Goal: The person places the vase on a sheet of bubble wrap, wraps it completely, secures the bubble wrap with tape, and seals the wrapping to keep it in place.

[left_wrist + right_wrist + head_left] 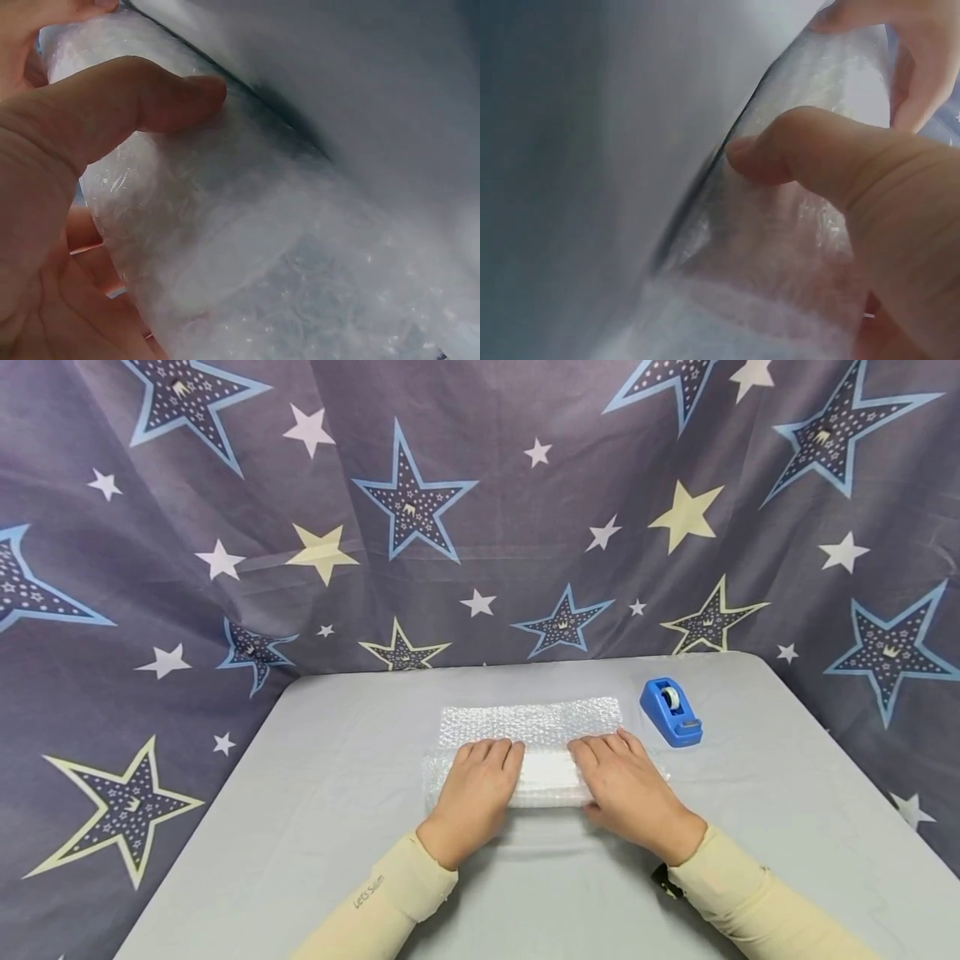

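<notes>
A bundle of bubble wrap (551, 795) lies across the middle of the table, with something white (547, 768) showing through its layers. A flat strip of the wrap stretches out behind it. My left hand (480, 785) grips the bundle's left part, fingers over the top and thumb against the near side, as the left wrist view shows. On the right part my right hand (624, 785) holds it the same way; its thumb (795, 146) presses the near side in the right wrist view. What the white thing is cannot be made out.
A blue tape dispenser (671, 712) with a roll of tape stands right of the wrap, toward the back. The grey-white cloth-covered table (330, 760) reaches a star-patterned curtain (487, 527) at the back and sides.
</notes>
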